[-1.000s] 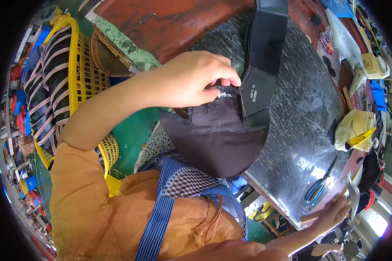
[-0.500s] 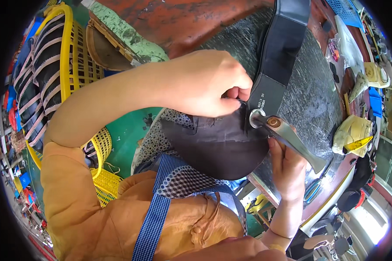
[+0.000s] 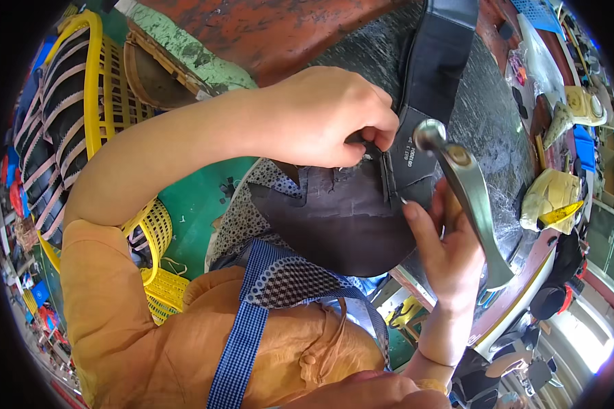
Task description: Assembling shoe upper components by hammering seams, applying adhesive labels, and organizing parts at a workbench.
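Note:
A black leather piece (image 3: 348, 235) lies over the near edge of a round dark work slab (image 3: 498, 136). Its rounded, brownish-black flap hangs toward me, and a long smooth band (image 3: 440, 58) stretches away to the far side. My left hand (image 3: 351, 116) is closed, pinching the leather beside a seam; the fingertips partly hide what they grip. In my right hand (image 3: 450, 249) is a metal hammer (image 3: 481, 198), its handle hidden behind the hand. The hammer's round face stands above the leather's printed part, apart from the seam. My right thumb points at the seam's near end.
Yellow plastic baskets (image 3: 92, 82) with black strips edged in pale zigzag stand at left. A green-topped board (image 3: 184, 51) lies beyond my left forearm. On the right are a yellow-handled tool (image 3: 559, 214) on a wrapped block and a clear plastic bag (image 3: 539, 61).
The hammer has come up off the seam, and its head has swung away to the far right. My left hand has moved slightly and still pinches the leather.

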